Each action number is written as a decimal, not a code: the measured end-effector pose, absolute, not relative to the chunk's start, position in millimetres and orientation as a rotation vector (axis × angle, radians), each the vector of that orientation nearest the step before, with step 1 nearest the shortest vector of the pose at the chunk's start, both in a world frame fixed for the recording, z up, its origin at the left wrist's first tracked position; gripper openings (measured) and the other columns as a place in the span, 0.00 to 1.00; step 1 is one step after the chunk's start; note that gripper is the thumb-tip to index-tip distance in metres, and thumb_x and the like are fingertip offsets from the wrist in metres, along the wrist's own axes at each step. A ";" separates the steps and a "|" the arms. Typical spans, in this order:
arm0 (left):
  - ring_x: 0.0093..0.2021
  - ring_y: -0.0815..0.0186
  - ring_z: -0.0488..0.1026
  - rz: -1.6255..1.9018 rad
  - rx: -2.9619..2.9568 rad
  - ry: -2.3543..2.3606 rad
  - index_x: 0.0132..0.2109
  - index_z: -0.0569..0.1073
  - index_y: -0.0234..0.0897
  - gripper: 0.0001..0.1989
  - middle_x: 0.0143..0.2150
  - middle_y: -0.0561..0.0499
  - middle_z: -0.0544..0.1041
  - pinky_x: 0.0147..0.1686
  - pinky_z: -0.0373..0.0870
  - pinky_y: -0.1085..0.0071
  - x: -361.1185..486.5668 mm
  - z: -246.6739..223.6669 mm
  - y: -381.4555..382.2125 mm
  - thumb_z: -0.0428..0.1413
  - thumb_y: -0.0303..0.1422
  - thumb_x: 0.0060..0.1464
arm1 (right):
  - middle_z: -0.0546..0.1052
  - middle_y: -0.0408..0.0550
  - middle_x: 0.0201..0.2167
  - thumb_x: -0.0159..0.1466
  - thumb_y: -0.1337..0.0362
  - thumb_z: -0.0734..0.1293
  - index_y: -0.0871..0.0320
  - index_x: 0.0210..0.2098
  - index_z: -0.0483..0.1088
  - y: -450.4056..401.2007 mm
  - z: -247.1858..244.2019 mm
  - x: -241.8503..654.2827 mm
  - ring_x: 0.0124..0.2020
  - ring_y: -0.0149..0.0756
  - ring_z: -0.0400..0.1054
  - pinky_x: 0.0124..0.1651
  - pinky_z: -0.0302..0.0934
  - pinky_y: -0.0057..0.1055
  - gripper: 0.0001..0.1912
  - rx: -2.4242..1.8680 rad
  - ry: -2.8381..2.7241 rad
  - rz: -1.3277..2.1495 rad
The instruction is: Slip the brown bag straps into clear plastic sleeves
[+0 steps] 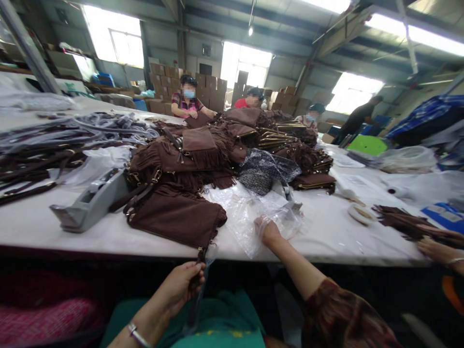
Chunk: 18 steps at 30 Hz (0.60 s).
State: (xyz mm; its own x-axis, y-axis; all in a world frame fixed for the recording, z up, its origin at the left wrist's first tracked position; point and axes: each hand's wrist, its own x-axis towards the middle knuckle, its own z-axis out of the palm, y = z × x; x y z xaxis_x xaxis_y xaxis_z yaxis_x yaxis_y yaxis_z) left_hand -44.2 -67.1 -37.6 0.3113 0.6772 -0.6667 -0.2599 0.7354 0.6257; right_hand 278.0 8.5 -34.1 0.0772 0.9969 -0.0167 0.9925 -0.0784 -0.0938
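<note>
Below the table's front edge, my left hand pinches a dark brown zipper pull with a strip of clear plastic beside it. The pull hangs from the corner of a brown bag lying flat on the white table. Further right, my right hand is closed on crumpled clear plastic bags lying on the table. Behind them sits a black-and-white speckled bundle in clear plastic.
Fringed brown bags are heaped mid-table. A grey tape dispenser and straps lie left. Tape roll and brown pieces lie right, near another person's hand. Several people work beyond.
</note>
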 end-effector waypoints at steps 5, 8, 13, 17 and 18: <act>0.26 0.71 0.72 0.633 0.464 1.085 0.37 0.73 0.31 0.11 0.28 0.52 0.73 0.24 0.68 0.77 -42.6 -39.9 -67.1 0.63 0.32 0.47 | 0.77 0.63 0.39 0.62 0.71 0.60 0.66 0.36 0.74 3.0 -25.0 277.7 0.41 0.46 0.71 0.44 0.60 0.36 0.11 -2.293 -2.003 0.145; 0.26 0.71 0.72 0.631 0.459 1.083 0.36 0.73 0.31 0.11 0.28 0.52 0.73 0.25 0.68 0.76 -43.8 -41.5 -66.5 0.63 0.32 0.47 | 0.78 0.58 0.37 0.61 0.69 0.62 0.63 0.36 0.74 2.0 -22.4 282.5 0.39 0.43 0.72 0.42 0.60 0.32 0.10 -2.281 -1.923 0.198; 0.27 0.71 0.72 0.639 0.445 1.080 0.37 0.73 0.31 0.10 0.28 0.52 0.73 0.26 0.69 0.75 -46.2 -46.3 -65.8 0.63 0.32 0.48 | 0.79 0.50 0.34 0.59 0.67 0.64 0.60 0.33 0.75 3.1 -20.7 289.2 0.36 0.36 0.72 0.40 0.60 0.26 0.07 -2.158 -1.896 0.334; 0.27 0.71 0.72 0.626 0.463 1.068 0.37 0.73 0.31 0.09 0.28 0.52 0.73 0.26 0.69 0.76 -46.3 -47.4 -66.1 0.61 0.32 0.50 | 0.80 0.51 0.35 0.60 0.68 0.63 0.58 0.30 0.75 -0.5 -13.0 294.7 0.39 0.37 0.72 0.43 0.59 0.27 0.08 -2.099 -1.863 0.366; 0.27 0.71 0.72 0.626 0.467 1.072 0.37 0.73 0.31 0.08 0.29 0.52 0.73 0.26 0.68 0.76 -46.1 -46.7 -66.3 0.61 0.32 0.51 | 0.80 0.52 0.34 0.60 0.68 0.63 0.59 0.29 0.75 -3.8 -10.2 296.8 0.39 0.39 0.71 0.43 0.59 0.28 0.09 -2.104 -1.839 0.355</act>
State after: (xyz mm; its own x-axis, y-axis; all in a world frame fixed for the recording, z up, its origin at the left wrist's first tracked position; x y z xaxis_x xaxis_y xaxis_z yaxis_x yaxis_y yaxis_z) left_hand -46.1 -66.3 -46.7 0.3364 0.6737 -0.6579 -0.2422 0.7371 0.6309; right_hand 296.8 -3.8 -10.2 0.1385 0.9900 0.0250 0.9097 -0.1172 -0.3984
